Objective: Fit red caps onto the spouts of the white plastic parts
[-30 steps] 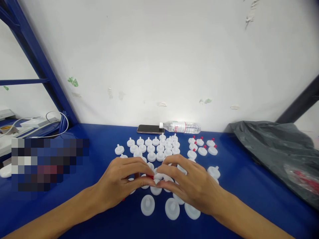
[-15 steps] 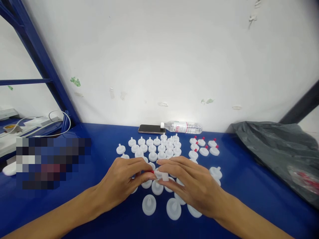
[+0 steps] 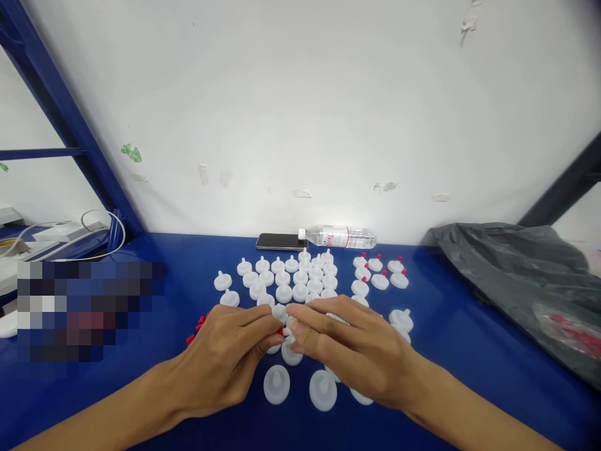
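Between the thumb and fingertips of my left hand (image 3: 230, 357) is a small red cap (image 3: 280, 331). My right hand (image 3: 361, 344) is closed around a white plastic spouted lid, mostly covered by the fingers. The two sets of fingertips nearly meet over the table, and the red cap is beside the right fingertips; whether it touches the spout I cannot tell. Under and behind both hands stand many white spouted lids (image 3: 284, 293). Two more lie near the front, one of them a white lid (image 3: 277, 384) with its hollow side up. Loose red caps (image 3: 201, 322) show beside my left wrist.
White lids with red tips (image 3: 380, 281) stand at the back right. A phone (image 3: 279, 241) and a lying water bottle (image 3: 338, 237) rest by the wall. A dark grey bag (image 3: 498, 269) with a clear packet of red pieces is on the right. A blurred patch covers the left.
Both hands have drawn closer together, and my right fingers have closed down over the white lid. The view has shifted slightly, uncovering loose red caps at the left.
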{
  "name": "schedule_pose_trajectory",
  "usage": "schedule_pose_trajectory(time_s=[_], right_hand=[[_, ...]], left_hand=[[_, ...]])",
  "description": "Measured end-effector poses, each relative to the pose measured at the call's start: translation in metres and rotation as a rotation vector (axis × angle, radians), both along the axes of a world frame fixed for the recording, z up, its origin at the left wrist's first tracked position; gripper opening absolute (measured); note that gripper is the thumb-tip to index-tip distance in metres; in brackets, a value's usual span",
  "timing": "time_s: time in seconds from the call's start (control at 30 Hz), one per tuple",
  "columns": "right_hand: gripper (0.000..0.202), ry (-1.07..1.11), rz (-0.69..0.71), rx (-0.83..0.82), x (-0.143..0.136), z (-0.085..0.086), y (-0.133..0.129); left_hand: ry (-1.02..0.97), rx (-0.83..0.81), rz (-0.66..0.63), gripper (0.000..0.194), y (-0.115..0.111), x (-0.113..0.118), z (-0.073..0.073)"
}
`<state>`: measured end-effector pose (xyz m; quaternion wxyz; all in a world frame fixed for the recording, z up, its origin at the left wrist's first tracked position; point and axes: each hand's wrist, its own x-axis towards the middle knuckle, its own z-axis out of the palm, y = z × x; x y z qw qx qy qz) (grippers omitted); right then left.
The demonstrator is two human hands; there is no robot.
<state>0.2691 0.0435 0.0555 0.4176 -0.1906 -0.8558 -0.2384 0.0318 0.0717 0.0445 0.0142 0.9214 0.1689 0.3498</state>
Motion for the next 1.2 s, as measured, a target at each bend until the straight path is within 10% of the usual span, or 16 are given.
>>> schedule_pose_trajectory(time_s=[0.47, 0.87, 1.2], right_hand=[[0.017, 0.027, 0.062, -0.264, -0.007, -0.010, -0.005], [0.015, -0.100, -0.033, 0.065, -0.011, -0.005, -0.009], [0.015, 0.100, 0.055, -0.297, -0.011, -0.010, -0.006]], left_hand=[[0.055, 0.193, 0.033, 0.032, 0.003, -0.006, -0.003], [-0.005, 0.130, 0.033, 0.031, 0.001, -0.005, -0.003], [0.031, 0.083, 0.059, 0.023, -0.004, 0.000, 0.007]])
